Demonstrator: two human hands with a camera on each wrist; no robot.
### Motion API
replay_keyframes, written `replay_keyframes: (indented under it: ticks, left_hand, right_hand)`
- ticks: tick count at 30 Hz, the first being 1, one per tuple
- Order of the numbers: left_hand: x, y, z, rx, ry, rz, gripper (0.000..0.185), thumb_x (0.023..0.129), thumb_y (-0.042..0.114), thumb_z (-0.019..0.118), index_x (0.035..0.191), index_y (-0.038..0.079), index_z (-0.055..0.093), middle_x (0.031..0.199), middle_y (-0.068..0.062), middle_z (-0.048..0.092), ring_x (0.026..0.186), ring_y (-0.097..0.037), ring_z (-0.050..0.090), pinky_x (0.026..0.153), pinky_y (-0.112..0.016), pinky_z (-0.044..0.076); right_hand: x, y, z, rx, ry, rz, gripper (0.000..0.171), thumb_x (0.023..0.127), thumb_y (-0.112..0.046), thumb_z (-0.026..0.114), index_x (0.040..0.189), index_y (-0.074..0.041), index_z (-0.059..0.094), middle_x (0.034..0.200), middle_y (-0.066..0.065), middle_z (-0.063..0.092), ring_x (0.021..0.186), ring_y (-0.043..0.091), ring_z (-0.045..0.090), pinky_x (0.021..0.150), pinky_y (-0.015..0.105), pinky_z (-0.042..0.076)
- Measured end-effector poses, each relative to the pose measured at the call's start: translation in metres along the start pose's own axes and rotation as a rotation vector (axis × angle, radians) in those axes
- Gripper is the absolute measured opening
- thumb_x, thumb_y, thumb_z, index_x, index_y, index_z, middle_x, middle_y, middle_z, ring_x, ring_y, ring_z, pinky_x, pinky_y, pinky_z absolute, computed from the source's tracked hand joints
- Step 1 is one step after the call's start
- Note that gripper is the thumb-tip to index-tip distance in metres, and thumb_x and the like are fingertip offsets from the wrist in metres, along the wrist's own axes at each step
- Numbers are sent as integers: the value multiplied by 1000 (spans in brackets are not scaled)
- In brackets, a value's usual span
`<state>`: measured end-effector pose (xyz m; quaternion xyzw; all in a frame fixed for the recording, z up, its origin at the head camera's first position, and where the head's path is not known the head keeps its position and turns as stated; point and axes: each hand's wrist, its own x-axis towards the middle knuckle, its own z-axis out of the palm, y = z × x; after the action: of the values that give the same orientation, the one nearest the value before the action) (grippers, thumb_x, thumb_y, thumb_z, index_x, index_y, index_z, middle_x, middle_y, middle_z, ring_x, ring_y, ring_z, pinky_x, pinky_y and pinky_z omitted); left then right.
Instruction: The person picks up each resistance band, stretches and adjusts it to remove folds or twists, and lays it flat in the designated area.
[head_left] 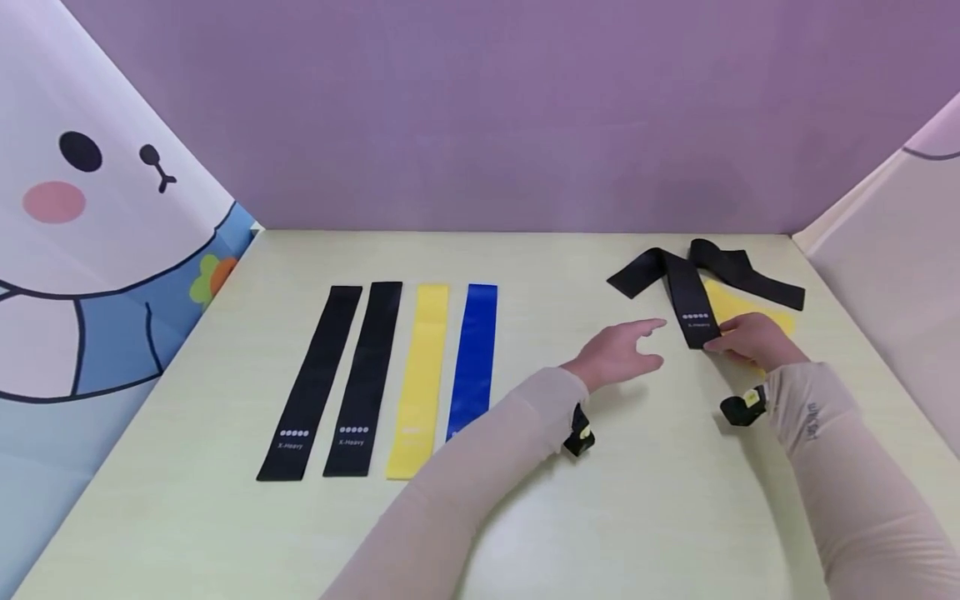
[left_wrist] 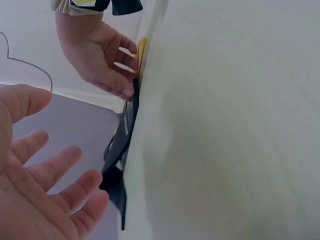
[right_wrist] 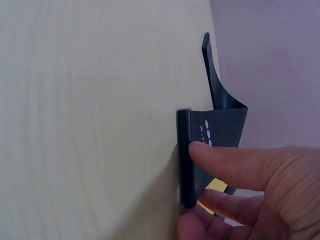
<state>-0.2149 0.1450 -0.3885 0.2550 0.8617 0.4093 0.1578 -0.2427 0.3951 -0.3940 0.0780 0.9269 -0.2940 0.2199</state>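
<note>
On a pale wooden table [head_left: 225, 517] walled by purple and cartoon-printed curtains, the right hand [head_left: 753, 342] pinches a black resistance band [head_left: 693, 304] at the table's far right corner. The left hand [head_left: 618, 354] hovers beside it, fingers spread. Four bands [head_left: 390, 375] lie flat in a row, well apart.

Left of the blue band [head_left: 473, 358] lay two black bands [head_left: 312, 382] [head_left: 365, 379] and one yellow [head_left: 418, 380]; right of it, two black [head_left: 686, 292] [head_left: 750, 273], one yellow [head_left: 738, 307].

Two black bands [head_left: 337, 379], one yellow band [head_left: 417, 379] and one blue band [head_left: 473, 358] lying parallel on pale table [head_left: 225, 517]; purple backdrop [head_left: 487, 108].
</note>
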Motion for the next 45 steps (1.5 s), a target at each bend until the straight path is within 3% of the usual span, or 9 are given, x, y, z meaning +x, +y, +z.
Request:
replay_keyframes:
  ticks: [3,6,10,13,21,26,32,39,45]
  left_hand:
    - [2,-2,7,-129,7,-30,54,91,19,63,143,19,47,134,-4,57,87,-10,64,75,-14,41]
    - [5,-5,13,-287,21,-88,56,89,17,65,142,16,48,131,-8,59,112,-14,58,81,-19,46]
    - [7,-8,18,-481,26,-210,57,89,15,66,143,17,47,129,-9,60,106,-20,62,81,-33,52]
    - [8,-10,22,-577,44,-275,58,89,13,66,143,17,46,123,-7,63,97,-22,63,79,-39,53]
    - [6,-10,25,-772,119,-360,53,89,15,64,140,12,49,104,-6,68,74,-17,59,64,-30,51]
    - [5,-6,24,-931,125,-385,43,94,17,60,134,6,53,99,-13,67,68,-18,55,66,-34,52]
    - [5,-5,24,-1057,191,-427,26,93,14,60,117,3,63,79,-7,60,66,-19,57,76,-43,55]
    - [5,-8,22,-1123,254,-428,26,91,9,62,117,2,63,75,-10,64,56,-15,58,56,-27,53]
    - [5,-10,21,-1133,335,-442,32,88,-2,63,120,2,60,80,-23,69,48,-14,57,49,-22,51]
  right_hand:
    - [0,1,3,31,12,-1,50,83,-24,70,108,16,53,59,-1,47,59,16,48,63,32,38]
    - [-1,2,5,84,9,18,25,82,-19,72,79,2,58,57,-3,44,56,15,46,59,31,38]
    - [-2,1,6,144,-6,44,29,85,-18,69,64,-12,50,57,-4,44,54,13,44,55,28,37]
    - [-7,-2,8,176,-18,14,28,91,-20,62,68,-11,49,62,-5,47,58,12,47,57,27,40]
    - [-32,-28,16,330,-23,-163,25,98,-24,54,105,0,55,87,-9,67,77,3,64,73,28,50]
    - [-44,-50,24,356,-24,-239,25,97,-18,55,109,3,57,85,-8,70,76,3,65,72,27,51]
    - [-59,-64,35,366,-50,-274,27,97,-16,55,110,7,55,87,-6,70,77,6,65,72,29,51]
    - [-66,-64,50,354,-57,-292,29,96,-14,55,110,11,53,92,2,70,77,9,64,72,31,50]
    - [-64,-61,58,428,-93,-266,27,97,-18,55,108,6,58,86,-4,68,75,9,64,71,28,51]
